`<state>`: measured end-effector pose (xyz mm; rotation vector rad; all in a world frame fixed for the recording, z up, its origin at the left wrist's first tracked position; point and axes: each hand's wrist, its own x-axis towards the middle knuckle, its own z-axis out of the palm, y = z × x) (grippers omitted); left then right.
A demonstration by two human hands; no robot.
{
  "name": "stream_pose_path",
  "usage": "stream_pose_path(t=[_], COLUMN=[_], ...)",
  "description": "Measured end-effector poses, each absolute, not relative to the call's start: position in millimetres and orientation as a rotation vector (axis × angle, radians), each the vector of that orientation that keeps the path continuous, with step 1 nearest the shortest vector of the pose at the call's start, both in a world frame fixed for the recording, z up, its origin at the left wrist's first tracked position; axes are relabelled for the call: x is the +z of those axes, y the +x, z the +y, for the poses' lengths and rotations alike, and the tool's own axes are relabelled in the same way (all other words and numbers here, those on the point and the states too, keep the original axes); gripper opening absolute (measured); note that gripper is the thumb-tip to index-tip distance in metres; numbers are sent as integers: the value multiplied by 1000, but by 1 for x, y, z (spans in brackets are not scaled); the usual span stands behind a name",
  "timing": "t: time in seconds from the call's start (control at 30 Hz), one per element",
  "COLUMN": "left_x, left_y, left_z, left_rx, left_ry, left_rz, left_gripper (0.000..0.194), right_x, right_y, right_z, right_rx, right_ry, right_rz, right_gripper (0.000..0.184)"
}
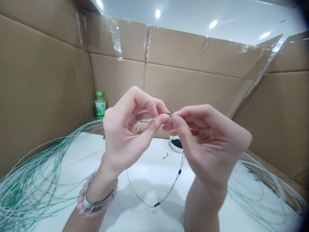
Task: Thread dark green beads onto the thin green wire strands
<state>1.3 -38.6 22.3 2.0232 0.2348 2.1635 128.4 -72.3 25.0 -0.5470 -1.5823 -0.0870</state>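
The left hand (127,125) and right hand (207,138) are both closed in a thumb-and-finger pinch, meeting at a small green piece (170,115) held above the white bowl (171,145) in view. A beaded cord (157,204) loops nearer than the bowl. Loose black beads (165,156) lie on the bench (149,154) just left of the bowl, green strands (45,161) well left of it.

Two hands show: a left hand (131,129), a right hand (210,141). One hanging cord (168,195) carries two dark clusters (157,204). There are one green-capped bottle (100,106), one white bowl (174,148), one pink bracelet (82,192), two bundles of strands (31,180) and four ceiling lights (157,14); the loose black beads (164,158) are too small to count surely.
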Motion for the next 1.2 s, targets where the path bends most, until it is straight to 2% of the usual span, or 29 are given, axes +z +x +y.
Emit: stream_pose_path(t=[0.33, 0.7, 0.93, 1.2], left_x=[21, 21, 24, 23], left_y=[0, -10, -7, -3], left_z=[-38, -30, -34, -37], left_rx=[2205, 2120, 2177, 2168], left_ry=[2127, 2368, 2347, 2157], left_rz=[305, 315, 246, 296], left_gripper=[18, 12, 18, 25], right_x=[25, 25, 27, 33], right_y=[132, 143, 145, 139], right_z=[-69, -68, -67, -71], right_rx=[-168, -360, -225, -202], right_ry=[-541, -666, -534, -580], right_rz=[-1596, -1708, -1735, -1661], right_gripper=[24, 17, 21, 22])
